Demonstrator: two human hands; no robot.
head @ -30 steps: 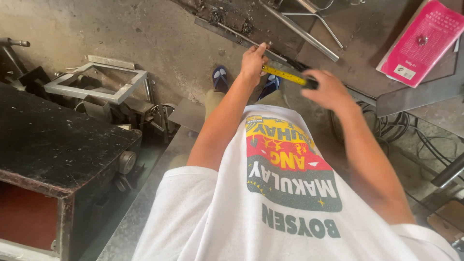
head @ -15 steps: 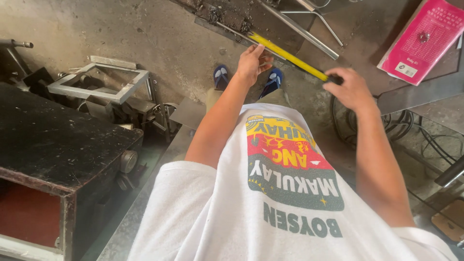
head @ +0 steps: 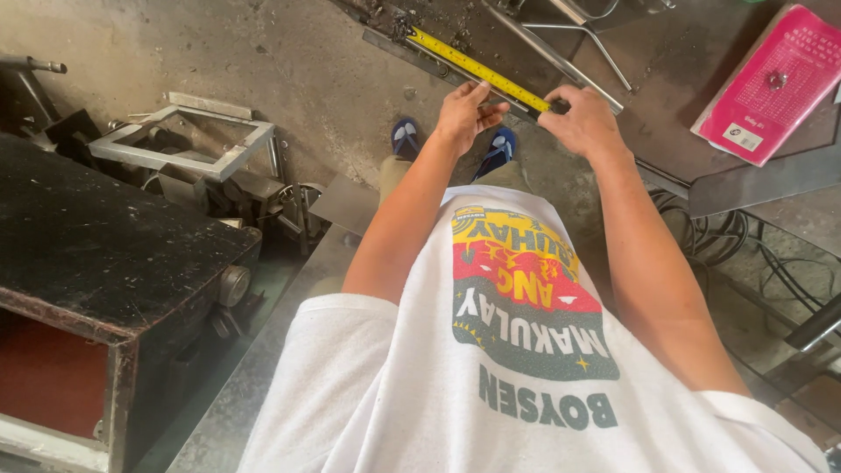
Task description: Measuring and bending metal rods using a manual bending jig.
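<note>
Tape: yellow measuring tape (head: 477, 68) stretched along a flat metal bar (head: 385, 39) on the floor.
Left hand (head: 466, 116): fingers pressing the tape flat, not closed.
Right hand (head: 585, 120): clasped on the tape's case end.
Surroundings: pink booklet (head: 771, 83) on steel plate (head: 745, 180) to the right; square metal frame (head: 180, 140) and black box (head: 96, 263) to the left; cables (head: 745, 245) near the right arm.

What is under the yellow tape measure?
The yellow tape measure lies along a flat dark metal bar, with dusty concrete floor around it. The left hand and right hand cover the near end, so the tape's case cannot be seen.
</note>
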